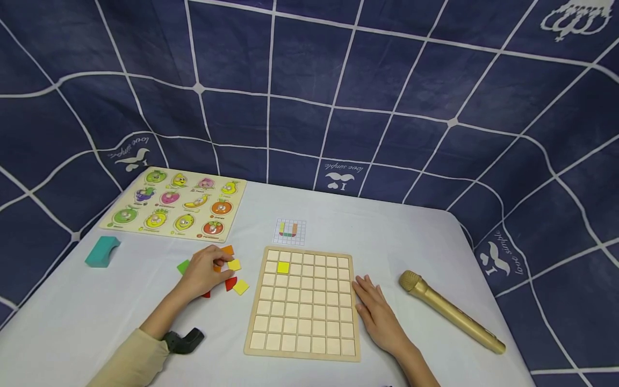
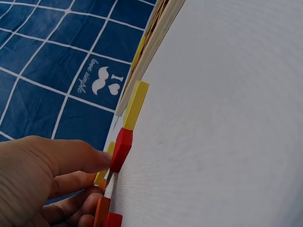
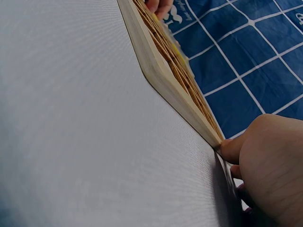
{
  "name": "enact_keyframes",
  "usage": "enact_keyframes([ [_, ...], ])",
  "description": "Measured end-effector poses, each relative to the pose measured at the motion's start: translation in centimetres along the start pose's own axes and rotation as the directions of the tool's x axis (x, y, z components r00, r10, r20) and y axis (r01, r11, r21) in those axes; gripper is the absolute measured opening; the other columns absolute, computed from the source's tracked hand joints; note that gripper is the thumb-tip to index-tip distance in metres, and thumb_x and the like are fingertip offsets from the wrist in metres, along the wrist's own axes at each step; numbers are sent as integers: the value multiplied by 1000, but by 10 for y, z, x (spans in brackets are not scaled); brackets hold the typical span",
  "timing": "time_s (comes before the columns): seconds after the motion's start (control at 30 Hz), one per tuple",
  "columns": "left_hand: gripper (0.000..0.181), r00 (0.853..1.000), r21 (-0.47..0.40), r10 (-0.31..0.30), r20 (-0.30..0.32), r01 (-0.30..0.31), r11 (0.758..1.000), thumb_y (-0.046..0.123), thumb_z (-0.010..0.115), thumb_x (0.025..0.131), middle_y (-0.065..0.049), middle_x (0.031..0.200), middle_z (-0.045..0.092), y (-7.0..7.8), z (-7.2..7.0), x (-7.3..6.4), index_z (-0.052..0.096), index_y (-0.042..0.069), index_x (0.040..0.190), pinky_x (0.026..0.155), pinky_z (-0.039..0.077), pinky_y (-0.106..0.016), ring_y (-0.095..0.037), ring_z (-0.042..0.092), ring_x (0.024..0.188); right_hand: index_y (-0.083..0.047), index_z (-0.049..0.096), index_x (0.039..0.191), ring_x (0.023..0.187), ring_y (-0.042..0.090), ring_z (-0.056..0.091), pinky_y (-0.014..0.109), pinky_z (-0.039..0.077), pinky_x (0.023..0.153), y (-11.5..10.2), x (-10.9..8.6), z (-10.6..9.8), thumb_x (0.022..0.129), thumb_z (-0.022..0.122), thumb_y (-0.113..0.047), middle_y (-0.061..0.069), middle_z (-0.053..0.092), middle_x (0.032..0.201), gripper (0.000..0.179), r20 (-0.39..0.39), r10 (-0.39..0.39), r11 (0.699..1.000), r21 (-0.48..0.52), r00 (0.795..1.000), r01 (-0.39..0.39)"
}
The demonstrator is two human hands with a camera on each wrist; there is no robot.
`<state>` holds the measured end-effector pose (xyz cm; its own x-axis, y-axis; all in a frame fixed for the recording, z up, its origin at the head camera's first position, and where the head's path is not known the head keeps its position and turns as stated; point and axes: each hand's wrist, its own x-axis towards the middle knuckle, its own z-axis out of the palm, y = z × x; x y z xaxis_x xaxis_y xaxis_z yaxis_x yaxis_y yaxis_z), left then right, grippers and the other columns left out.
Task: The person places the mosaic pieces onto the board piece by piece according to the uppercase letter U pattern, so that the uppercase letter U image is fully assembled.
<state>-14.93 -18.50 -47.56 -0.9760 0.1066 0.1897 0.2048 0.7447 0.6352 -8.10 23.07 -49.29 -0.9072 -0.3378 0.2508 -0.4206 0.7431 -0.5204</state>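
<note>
My left hand [image 1: 205, 271] is over a loose group of coloured pieces. Its thumb and index finger close on the edges of a yellow square tile [image 1: 234, 264]. Around it lie another yellow tile [image 1: 240, 287], a red quarter-round piece [image 1: 231, 283], an orange piece [image 1: 228, 250] and a green piece [image 1: 183, 266]; the hand partly covers others. A wooden grid board [image 1: 304, 310] lies in the middle, with one bright yellow tile [image 1: 283, 267] in an upper-left cell. With fingers extended, my right hand [image 1: 379, 317] rests on the table and touches the board's right edge [image 3: 189, 116].
Above the board is a small pattern card [image 1: 289, 232] showing a coloured U shape. A fruit puzzle board [image 1: 176, 201] and a teal arched block [image 1: 102, 251] are at the left. On the right lies a gold microphone [image 1: 452, 312]. Blue checked cloth [image 1: 309, 70] hangs behind the white table.
</note>
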Motion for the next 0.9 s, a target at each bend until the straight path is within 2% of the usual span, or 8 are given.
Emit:
enact_keyframes([
  [0.37, 27, 999, -70, -37, -39, 34, 997, -1, 75, 67, -3, 75, 58, 5, -4, 1, 68, -1, 93, 58, 45, -23, -14, 54, 64, -2, 44, 135, 136, 24, 22, 45, 13, 107, -1, 0, 0, 91, 55, -9, 10, 34, 144, 46, 5, 2, 1000, 6, 1000, -2],
  [0.5, 25, 998, -96, -15, -62, 9, 995, -3, 75, 67, -3, 74, 58, 10, -6, 2, 69, -1, 91, 55, 46, -21, -12, 53, 61, -2, 43, 136, 136, 25, 22, 45, 14, 107, -1, 0, 0, 92, 55, -9, 10, 34, 144, 46, 3, -2, 1000, 3, 1000, 2],
  [0.7, 26, 997, -128, 24, -70, -32, 991, -1, 76, 67, 0, 78, 58, 26, -12, 2, 70, 3, 91, 59, 48, -21, -11, 55, 63, -2, 43, 136, 136, 25, 22, 40, 11, 109, 0, 0, 1, 92, 54, -9, 9, 34, 145, 46, 8, -1, 1000, -3, 1000, 1],
  [0.9, 26, 999, -184, 38, -19, -41, 982, -1, 74, 68, 0, 81, 58, 47, -16, 3, 70, 4, 94, 64, 50, -25, -12, 56, 68, -2, 43, 136, 136, 25, 23, 40, 11, 109, 0, 0, 1, 92, 55, -9, 9, 34, 145, 46, 7, 1, 1000, -11, 1000, -1],
])
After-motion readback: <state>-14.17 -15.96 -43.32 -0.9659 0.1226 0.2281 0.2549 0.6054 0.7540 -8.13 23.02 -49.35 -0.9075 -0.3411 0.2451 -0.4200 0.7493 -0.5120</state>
